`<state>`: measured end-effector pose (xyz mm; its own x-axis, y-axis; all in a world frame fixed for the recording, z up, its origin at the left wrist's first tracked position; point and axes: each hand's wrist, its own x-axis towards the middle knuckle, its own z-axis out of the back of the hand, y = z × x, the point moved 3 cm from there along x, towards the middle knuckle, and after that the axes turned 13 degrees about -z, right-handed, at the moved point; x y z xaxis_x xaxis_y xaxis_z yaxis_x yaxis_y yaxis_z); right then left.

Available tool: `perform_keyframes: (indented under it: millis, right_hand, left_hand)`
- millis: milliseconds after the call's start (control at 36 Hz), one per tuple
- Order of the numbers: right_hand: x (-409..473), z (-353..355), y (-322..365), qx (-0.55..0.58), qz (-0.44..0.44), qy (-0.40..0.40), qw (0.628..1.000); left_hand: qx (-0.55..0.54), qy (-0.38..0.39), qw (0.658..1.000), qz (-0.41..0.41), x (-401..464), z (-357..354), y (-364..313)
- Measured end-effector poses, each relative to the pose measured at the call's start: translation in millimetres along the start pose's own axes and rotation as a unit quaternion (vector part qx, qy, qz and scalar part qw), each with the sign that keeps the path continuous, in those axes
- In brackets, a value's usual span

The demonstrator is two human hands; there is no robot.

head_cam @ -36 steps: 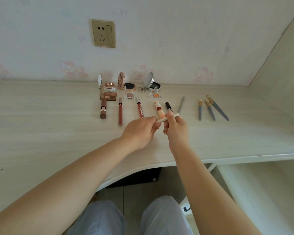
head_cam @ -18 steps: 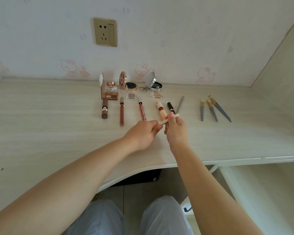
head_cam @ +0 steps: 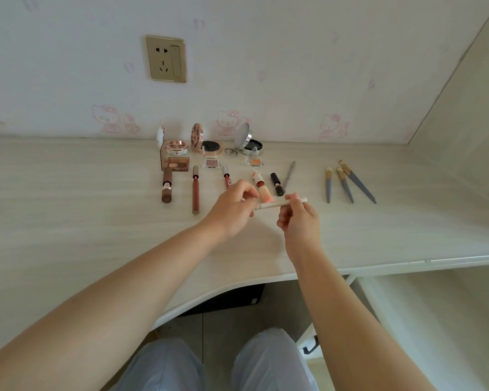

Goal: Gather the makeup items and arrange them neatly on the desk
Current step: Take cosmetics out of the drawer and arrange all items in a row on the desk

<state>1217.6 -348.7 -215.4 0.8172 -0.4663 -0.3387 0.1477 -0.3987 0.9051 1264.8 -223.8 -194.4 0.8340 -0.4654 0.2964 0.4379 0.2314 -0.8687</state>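
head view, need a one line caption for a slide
Right hand holds a white makeup pencil above the desk, left hand at its tip, lipsticks and brushes lined up behind.

red lip pencil: white lettering down the barrel, approx "EV" showing, rest hidden behind left hand
white pencil: tiny dark marks near its 9 o'clock end, too small to read
wall: cartoon cat prints, no words
socket: no readable marking

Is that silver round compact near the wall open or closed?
Open: the silver compact's lid stands raised, showing the dark pan below.
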Motion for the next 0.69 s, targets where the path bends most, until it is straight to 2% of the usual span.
perform_keyframes:
  millis: [139,250,333,472,583,694]
  right_hand:
    - [8.5,16.6,-0.2,0.035,-0.021,-0.011,0.999]
    - [14.1,28.7,0.6,0.033,-0.023,-0.003,0.999]
    - [17.6,36.8,4.8,-0.041,0.003,-0.009,0.999]
    - [27.3,47.0,15.9,-0.180,0.056,-0.037,0.981]
    - [42.1,52.6,19.8,-0.252,0.064,-0.066,0.963]
    - [57.1,53.0,24.6,-0.322,0.073,-0.113,0.937]
  left_hand:
    - [-0.012,0.019,0.999,0.028,7.1,-2.7,3.6]
    - [-0.077,-0.015,0.997,0.025,18.0,-3.9,1.4]
    - [-0.155,-0.043,0.986,0.044,28.9,-4.3,-0.2]
    - [-0.181,-0.026,0.982,0.053,55.8,-8.7,3.2]
    - [-0.173,-0.021,0.982,0.074,88.3,-16.0,5.4]
    - [-0.119,0.006,0.990,0.074,121.4,-26.8,3.2]
